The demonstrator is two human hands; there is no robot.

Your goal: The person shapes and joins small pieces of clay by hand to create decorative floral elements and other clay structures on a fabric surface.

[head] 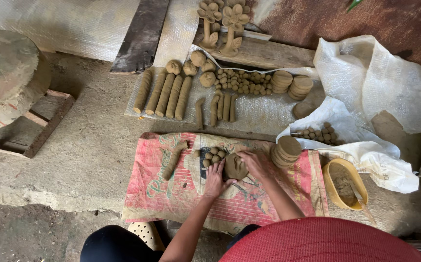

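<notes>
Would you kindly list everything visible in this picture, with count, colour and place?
clay disc: one, brown, on the printed sack under both hands
printed sack: one, pink and white, on the floor
small clay balls: a handful, brown, left of the disc
clay roll: one, brown, on the sack's left
disc stack: one, brown, right of the hands
yellow bowl: one, right of the sack
long clay rolls: four, brown, on the far mat
clay flowers: two, brown, upright at the back
white bags: several, right side
left hand: on the disc's left edge
right hand: on the disc's right edge
</notes>
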